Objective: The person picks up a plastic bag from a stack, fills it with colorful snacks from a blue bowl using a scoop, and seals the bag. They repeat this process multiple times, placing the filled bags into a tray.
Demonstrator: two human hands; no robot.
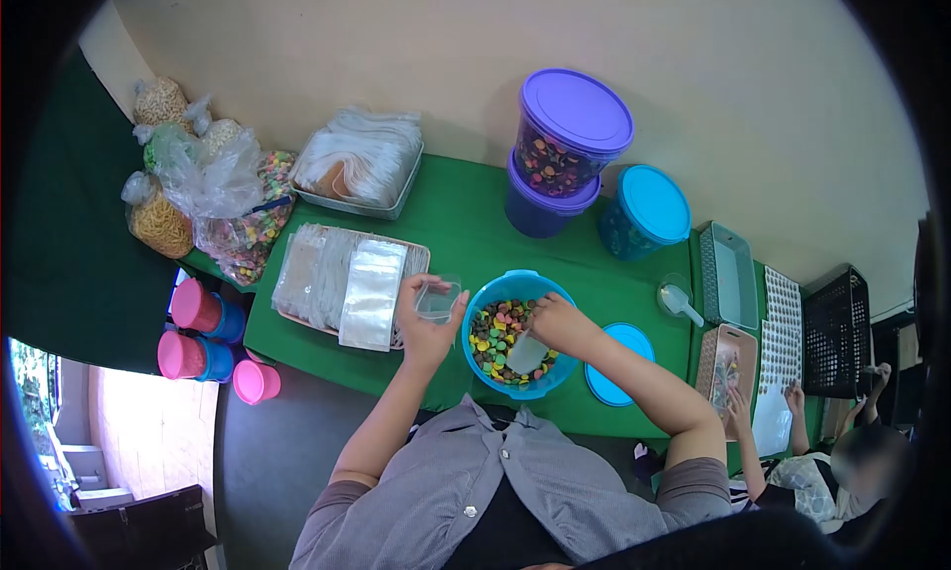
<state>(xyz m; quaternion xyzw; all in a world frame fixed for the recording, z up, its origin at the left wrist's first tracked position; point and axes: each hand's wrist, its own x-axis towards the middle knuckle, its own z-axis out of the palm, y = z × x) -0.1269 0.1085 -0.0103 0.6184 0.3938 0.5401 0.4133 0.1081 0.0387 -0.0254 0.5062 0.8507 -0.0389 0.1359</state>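
My left hand (428, 334) is closed round a small clear plastic cup (437, 300), held just left of a blue tub (479, 371). Colourful candies (492, 334), in yellow, green, pink and brown, fill the lower part of that tub. Over its right side, my right hand (557, 322) grips a whitish scoop (526, 353) whose blade dips among the candies. The scoop's handle is mostly hidden by my fingers. Under my left wrist lies a basket of clear plastic bags (371, 293).
A blue lid (620, 364) lies right of the tub. Purple buckets (577, 114) and a blue-lidded bucket (651, 208) stand behind. Another scoop (678, 301) rests farther right. Bagged snacks (238, 213) sit at left. Another person's hands (739, 412) work beside a peach basket (709, 357).
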